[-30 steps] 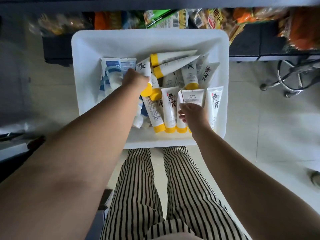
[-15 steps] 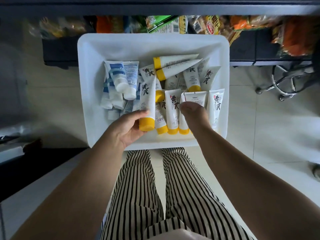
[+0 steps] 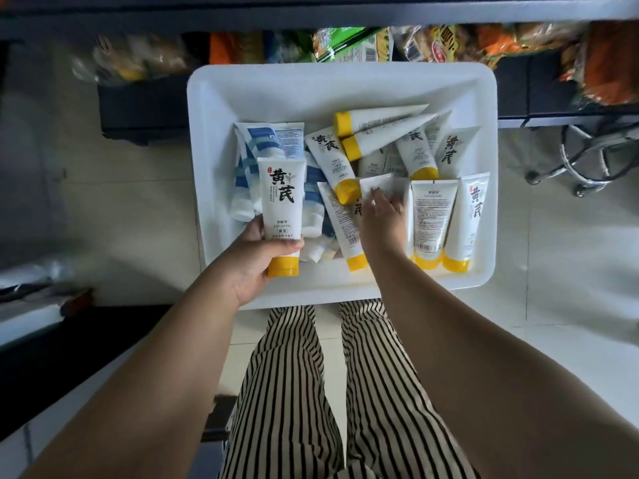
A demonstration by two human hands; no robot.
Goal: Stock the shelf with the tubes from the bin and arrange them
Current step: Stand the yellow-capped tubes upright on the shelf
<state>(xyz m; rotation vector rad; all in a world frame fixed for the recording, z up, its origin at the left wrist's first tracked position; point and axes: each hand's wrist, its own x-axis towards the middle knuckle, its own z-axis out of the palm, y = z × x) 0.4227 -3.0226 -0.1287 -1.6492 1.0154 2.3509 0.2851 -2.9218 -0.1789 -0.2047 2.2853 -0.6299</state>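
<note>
A: Change since half a second ago: my left hand [image 3: 257,252] has lifted its yellow-capped tube [image 3: 281,216] further up and left. The tube now stands upright, cap down, label facing the camera, over the left part of the white bin [image 3: 221,98]. My right hand [image 3: 382,216] has shifted left inside the bin, from the tube showing its printed back to the one beside it.

B: Confirm hand states.

A: Left hand: grasping the tube, thumb across its lower front, fingers behind, cap just below the grip. Right hand: fingers curled on the crimped end of a second white tube [image 3: 378,186] in the bin's near middle. That tube is blurred, so how far it is raised from the pile I cannot tell.

B: Location of the remaining stock?

A: All inside the bin. Blue-and-white tubes [image 3: 276,136] lie along its left side, partly behind the held tube. Yellow-capped tubes [image 3: 425,146] are piled across the middle and right. Two more [image 3: 434,219] lie caps toward me at the near right corner.

B: Surroundings?

A: Beyond the bin's far rim, a dark shelf [image 3: 138,108] with packaged snacks [image 3: 352,44]. Below the near rim, striped trousers [image 3: 283,392] over a tiled floor [image 3: 553,271].
</note>
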